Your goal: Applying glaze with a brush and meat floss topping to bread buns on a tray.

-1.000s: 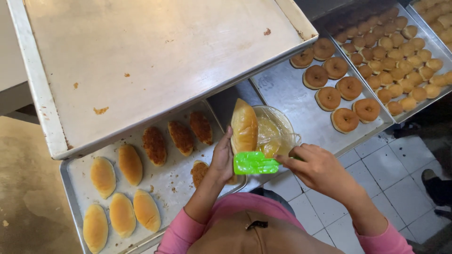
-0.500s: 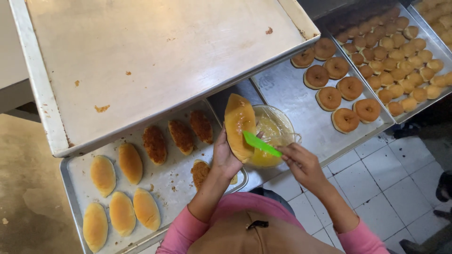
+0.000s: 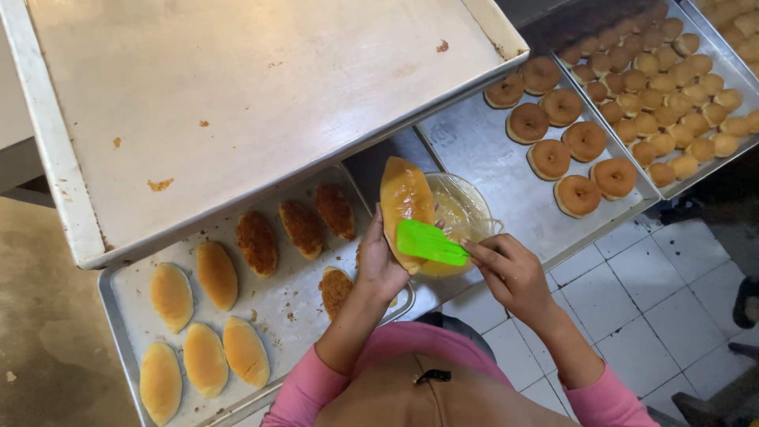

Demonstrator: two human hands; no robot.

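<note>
My left hand [image 3: 381, 265] holds an oblong golden bun [image 3: 405, 198] upright over a clear bowl [image 3: 466, 207] of yellow spread. My right hand [image 3: 510, 270] grips a green flat spatula [image 3: 431, 243] whose blade lies against the lower side of the bun. Below the hands, a metal tray [image 3: 300, 304] carries several plain oblong buns [image 3: 205, 316] at the left and crumb-coated ones [image 3: 300, 225] nearer the bowl. One more coated bun [image 3: 336, 289] lies right by my left wrist.
A large empty tray [image 3: 261, 95] with crumbs overlaps the bun tray from above. To the right a tray [image 3: 482, 146] holds several ring doughnuts [image 3: 563, 142]; beyond it another tray [image 3: 731, 154] is packed with small round buns [image 3: 672, 87]. White floor tiles [image 3: 632, 308] lie below right.
The spatula went from lying flat over the bowl to wiping along the bun, and its blade now rests on the bun's lower side. The bun has tilted slightly.
</note>
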